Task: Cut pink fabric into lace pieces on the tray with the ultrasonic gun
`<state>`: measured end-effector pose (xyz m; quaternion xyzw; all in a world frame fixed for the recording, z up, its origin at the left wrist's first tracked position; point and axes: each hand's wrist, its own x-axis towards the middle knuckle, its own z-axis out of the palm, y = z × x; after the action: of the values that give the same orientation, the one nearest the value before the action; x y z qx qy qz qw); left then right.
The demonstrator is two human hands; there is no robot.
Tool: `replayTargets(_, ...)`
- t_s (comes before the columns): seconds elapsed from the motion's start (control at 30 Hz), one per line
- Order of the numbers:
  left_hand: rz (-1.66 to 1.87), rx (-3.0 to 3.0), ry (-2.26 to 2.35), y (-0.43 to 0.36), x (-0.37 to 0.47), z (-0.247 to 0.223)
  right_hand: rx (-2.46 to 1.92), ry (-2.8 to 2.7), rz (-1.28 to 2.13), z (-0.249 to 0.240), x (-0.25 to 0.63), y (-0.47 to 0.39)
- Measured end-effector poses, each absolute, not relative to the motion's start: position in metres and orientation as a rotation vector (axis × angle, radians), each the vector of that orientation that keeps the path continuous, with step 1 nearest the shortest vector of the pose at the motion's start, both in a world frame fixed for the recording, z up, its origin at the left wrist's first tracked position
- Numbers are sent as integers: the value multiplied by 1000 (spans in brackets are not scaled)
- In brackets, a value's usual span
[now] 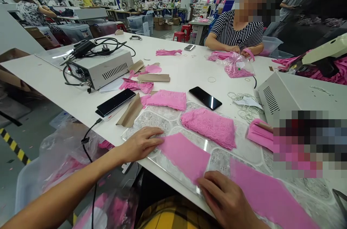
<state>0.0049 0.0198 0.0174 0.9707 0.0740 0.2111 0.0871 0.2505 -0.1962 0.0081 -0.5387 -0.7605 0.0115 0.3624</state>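
Note:
A flat pink fabric piece [185,155] lies on the clear patterned mat [244,142] between my hands. My left hand [143,142] rests at its left corner, fingers stretched forward, fingertips on the edge. My right hand [221,193] has thumb and fingers closed together on its near right corner. Just beyond the piece sits a stack of pink lace fabric [208,126], with another pink stack [166,99] farther back. A longer pink piece [271,193] lies to the right, partly behind my right hand.
A black phone [205,98] lies beyond the stacks, and another phone [116,102] at the left. A grey box with cables [105,68] stands back left, a second box [287,93] at right. Across the table, a person [235,30] handles a bag of pink pieces [237,66].

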Motion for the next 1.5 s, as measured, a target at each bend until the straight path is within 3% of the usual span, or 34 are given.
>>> replayTargets(0.6,639,2937,128,21,5,16,-1423,-1992,-88,4,247,-191)
replayTargets(0.9,637,2945,62,-2,20,31,-1570,-1866,-80,16,289,-220)
replayTargets(1.2,540,2790,-382,-53,125,41,-1876,-1538,-54,19,351,-276)
replayTargets(1.5,412,2739,-453,-68,200,30,-1800,-1571,-88,18,350,-295)
